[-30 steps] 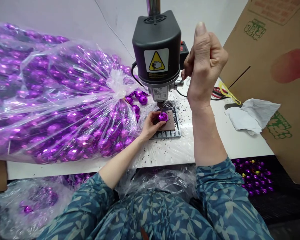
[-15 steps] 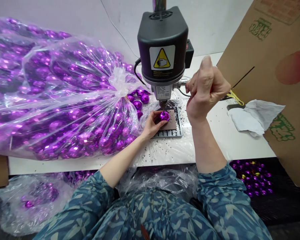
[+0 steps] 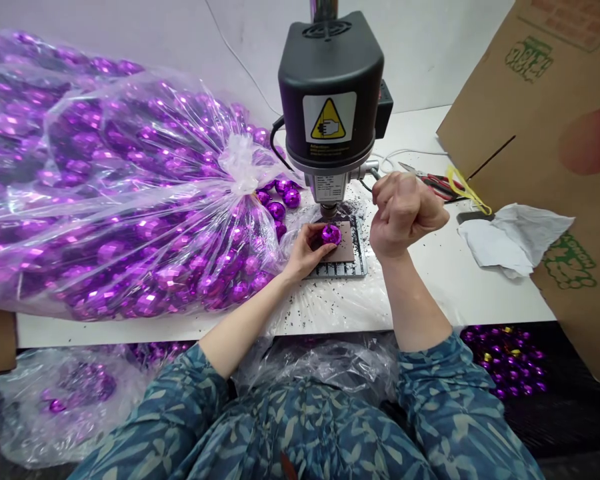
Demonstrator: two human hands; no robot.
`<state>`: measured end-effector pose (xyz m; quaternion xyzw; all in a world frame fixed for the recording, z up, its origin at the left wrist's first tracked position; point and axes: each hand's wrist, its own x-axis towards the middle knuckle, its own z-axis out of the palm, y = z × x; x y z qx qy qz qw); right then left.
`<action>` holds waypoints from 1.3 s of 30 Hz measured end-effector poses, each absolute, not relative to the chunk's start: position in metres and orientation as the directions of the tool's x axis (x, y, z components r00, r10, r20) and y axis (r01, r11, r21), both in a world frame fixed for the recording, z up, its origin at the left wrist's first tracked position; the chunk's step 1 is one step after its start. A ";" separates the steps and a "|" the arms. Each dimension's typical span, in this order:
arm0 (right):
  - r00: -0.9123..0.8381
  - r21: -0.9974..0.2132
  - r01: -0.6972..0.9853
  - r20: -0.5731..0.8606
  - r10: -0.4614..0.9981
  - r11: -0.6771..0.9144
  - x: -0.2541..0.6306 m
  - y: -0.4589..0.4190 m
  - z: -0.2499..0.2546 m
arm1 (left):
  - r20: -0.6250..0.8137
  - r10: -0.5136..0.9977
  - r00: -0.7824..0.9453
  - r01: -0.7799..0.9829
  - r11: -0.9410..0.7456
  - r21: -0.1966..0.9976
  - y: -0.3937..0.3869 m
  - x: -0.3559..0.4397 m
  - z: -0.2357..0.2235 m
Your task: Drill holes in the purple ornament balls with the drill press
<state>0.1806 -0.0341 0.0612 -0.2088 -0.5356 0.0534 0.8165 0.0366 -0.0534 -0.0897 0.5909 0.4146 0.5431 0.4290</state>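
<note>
My left hand [image 3: 306, 252] pinches a shiny purple faceted bauble [image 3: 331, 235] between thumb and fingers. It rests on a brown pad [image 3: 347, 247] over the slotted metal base [image 3: 337, 269], under the chuck [image 3: 329, 211] of a black bench drill press [image 3: 330, 87]. My right hand [image 3: 405, 210] is wrapped round the press's feed lever [image 3: 370, 171], to the right of the head. Most of the lever's grip is hidden in my fist. Dark shavings lie scattered over the base and the white table.
A large clear bag [image 3: 130, 200] full of purple baubles fills the left, with loose baubles [image 3: 291, 197] beside its knot. Yellow-handled scissors [image 3: 467, 190], red-handled pliers [image 3: 443, 187] and white paper [image 3: 510, 237] lie right, near a cardboard box [image 3: 545, 147]. More baubles [image 3: 505, 360] sit below the table edge.
My right hand has come down and slightly left with the lever, uncovering the pliers behind it. My left hand still holds the bauble in place under the chuck.
</note>
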 end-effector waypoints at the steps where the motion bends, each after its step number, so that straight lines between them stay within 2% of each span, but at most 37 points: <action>1: 0.431 -0.363 0.098 0.855 0.289 0.927 0.180 -0.033 0.059 | 0.285 0.956 0.067 0.023 -0.287 0.958 -0.054 0.037 -0.090; 5: 0.460 -0.259 0.005 0.858 0.228 0.966 0.181 -0.030 0.052 | 0.274 0.959 0.071 0.021 -0.276 0.961 -0.054 0.037 -0.089; 9: 0.447 -0.250 0.003 0.866 0.223 0.968 0.182 -0.032 0.050 | 0.265 0.962 0.067 0.016 -0.266 0.964 -0.054 0.037 -0.089; 11: 0.444 -0.292 -0.004 0.856 0.263 0.956 0.181 -0.036 0.060 | 0.263 0.962 0.068 0.019 -0.265 0.964 -0.054 0.037 -0.089; 16: 0.445 -0.519 -0.015 0.762 0.471 0.854 0.177 -0.033 0.112 | 0.239 0.971 0.020 0.056 -0.239 0.969 -0.060 0.038 -0.078; 20: 0.384 -0.581 -0.016 0.748 0.541 0.814 0.177 -0.019 0.132 | 0.245 0.969 -0.042 0.223 -0.230 0.947 -0.089 0.031 -0.051; 21: 0.385 -0.586 -0.002 0.748 0.541 0.811 0.178 -0.017 0.133 | 0.252 0.967 0.016 0.263 -0.248 0.932 -0.102 0.027 -0.044; 23: 0.386 -0.603 0.032 0.743 0.547 0.797 0.178 -0.016 0.132 | 0.231 0.928 0.293 0.326 -0.323 0.888 -0.131 0.017 -0.030; 25: 0.384 -0.622 0.050 0.734 0.560 0.781 0.178 -0.017 0.130 | 0.085 0.748 0.658 0.397 -0.440 0.806 -0.165 0.006 -0.021; 26: 0.386 -0.624 0.046 0.731 0.563 0.780 0.178 -0.018 0.129 | -0.027 0.625 0.780 0.438 -0.514 0.737 -0.182 0.002 -0.019; 28: 0.394 -0.610 0.026 0.735 0.552 0.792 0.177 -0.019 0.129 | -0.204 0.453 0.868 0.482 -0.669 0.566 -0.211 -0.005 -0.018; 29: 0.396 -0.600 0.019 0.739 0.545 0.800 0.177 -0.019 0.129 | -0.233 0.413 0.880 0.473 -0.725 0.501 -0.221 -0.007 -0.019; 31: 0.391 -0.599 0.029 0.744 0.543 0.800 0.178 -0.018 0.128 | -0.168 0.425 0.890 0.452 -0.765 0.459 -0.225 -0.011 -0.022; 33: 0.387 -0.618 0.058 0.738 0.553 0.784 0.178 -0.016 0.127 | 0.004 0.532 0.847 0.460 -0.735 0.498 -0.203 -0.016 -0.023; 36: 0.391 -0.638 0.055 0.721 0.571 0.768 0.180 -0.016 0.125 | 0.290 0.768 0.571 0.577 -0.627 0.523 -0.129 -0.025 -0.021; 39: 0.393 -0.640 0.015 0.711 0.584 0.769 0.181 -0.017 0.124 | 0.334 0.902 0.275 0.803 -0.407 0.436 -0.039 -0.029 -0.017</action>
